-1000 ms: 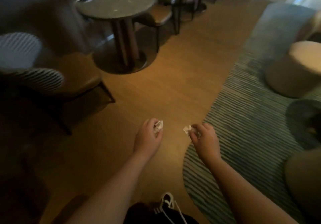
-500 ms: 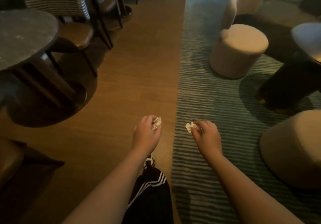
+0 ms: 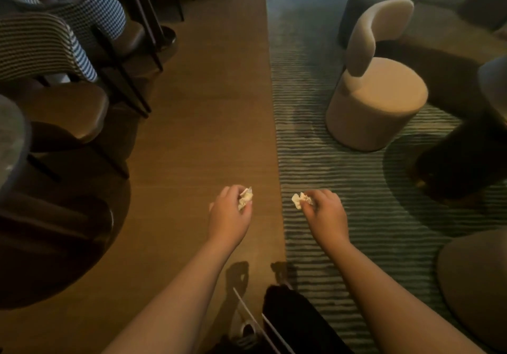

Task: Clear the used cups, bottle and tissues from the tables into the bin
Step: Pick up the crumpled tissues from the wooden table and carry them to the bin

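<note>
My left hand [image 3: 229, 216] is held out over the wooden floor, fingers closed on a crumpled white tissue [image 3: 245, 197]. My right hand [image 3: 325, 213] hovers beside it over the edge of the striped rug, pinching a second crumpled tissue [image 3: 298, 200]. Both tissues stick out past the fingertips. No bin, cup or bottle is in view.
A round grey table [image 3: 11, 145] and brown chairs with patterned backs [image 3: 65, 106] stand at the left. A striped rug [image 3: 329, 167] covers the right, with a beige round stool-chair [image 3: 378, 101], a dark table base [image 3: 466, 161] and another pouf [image 3: 477, 285]. A wooden floor strip [image 3: 208, 106] runs ahead.
The view has swung right and forward: the round table slid off to the left and the rug with the beige stool came into the middle. Both hands still hold their tissues.
</note>
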A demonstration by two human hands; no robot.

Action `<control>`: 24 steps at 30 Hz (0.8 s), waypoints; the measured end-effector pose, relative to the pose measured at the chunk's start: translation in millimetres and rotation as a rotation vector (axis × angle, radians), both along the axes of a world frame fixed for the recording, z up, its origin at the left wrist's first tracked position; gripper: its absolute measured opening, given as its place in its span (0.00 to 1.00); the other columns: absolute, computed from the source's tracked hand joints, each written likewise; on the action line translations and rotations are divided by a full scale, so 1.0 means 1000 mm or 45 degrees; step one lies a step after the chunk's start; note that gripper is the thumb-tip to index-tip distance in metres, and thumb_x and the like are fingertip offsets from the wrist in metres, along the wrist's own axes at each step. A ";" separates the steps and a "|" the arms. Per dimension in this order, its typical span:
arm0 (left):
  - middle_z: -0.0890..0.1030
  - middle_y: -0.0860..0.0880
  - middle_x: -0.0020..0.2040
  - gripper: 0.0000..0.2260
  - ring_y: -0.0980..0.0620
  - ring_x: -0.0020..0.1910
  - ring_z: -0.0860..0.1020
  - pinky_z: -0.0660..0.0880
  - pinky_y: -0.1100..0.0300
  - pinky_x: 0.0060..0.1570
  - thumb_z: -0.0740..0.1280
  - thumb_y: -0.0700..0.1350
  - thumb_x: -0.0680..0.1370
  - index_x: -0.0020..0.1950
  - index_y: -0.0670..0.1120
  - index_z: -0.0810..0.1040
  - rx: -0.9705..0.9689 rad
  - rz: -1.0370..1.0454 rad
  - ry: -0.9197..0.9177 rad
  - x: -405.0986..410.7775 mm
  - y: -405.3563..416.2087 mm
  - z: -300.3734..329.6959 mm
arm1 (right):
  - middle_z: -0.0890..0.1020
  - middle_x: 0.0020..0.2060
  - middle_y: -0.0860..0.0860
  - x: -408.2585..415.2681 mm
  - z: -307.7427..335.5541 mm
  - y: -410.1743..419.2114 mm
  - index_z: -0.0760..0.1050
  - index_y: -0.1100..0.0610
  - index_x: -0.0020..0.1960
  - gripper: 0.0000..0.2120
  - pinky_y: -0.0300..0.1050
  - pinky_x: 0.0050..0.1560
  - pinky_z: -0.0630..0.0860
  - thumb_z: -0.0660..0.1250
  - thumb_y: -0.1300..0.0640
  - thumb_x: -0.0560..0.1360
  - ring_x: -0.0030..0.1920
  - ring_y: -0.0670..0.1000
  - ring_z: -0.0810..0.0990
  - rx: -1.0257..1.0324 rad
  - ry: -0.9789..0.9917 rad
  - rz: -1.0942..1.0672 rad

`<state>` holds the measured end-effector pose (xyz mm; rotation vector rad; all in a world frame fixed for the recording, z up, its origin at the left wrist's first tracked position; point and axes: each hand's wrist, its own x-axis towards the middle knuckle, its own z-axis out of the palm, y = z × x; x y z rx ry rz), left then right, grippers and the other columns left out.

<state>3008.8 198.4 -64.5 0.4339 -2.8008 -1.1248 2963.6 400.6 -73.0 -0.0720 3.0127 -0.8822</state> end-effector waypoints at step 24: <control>0.73 0.58 0.46 0.07 0.53 0.47 0.75 0.75 0.51 0.50 0.67 0.46 0.75 0.50 0.56 0.73 0.061 -0.039 0.035 -0.692 -0.085 0.009 | 0.77 0.53 0.48 -0.672 0.034 -0.090 0.76 0.52 0.58 0.11 0.50 0.58 0.72 0.63 0.52 0.77 0.56 0.48 0.72 -0.155 -0.101 0.059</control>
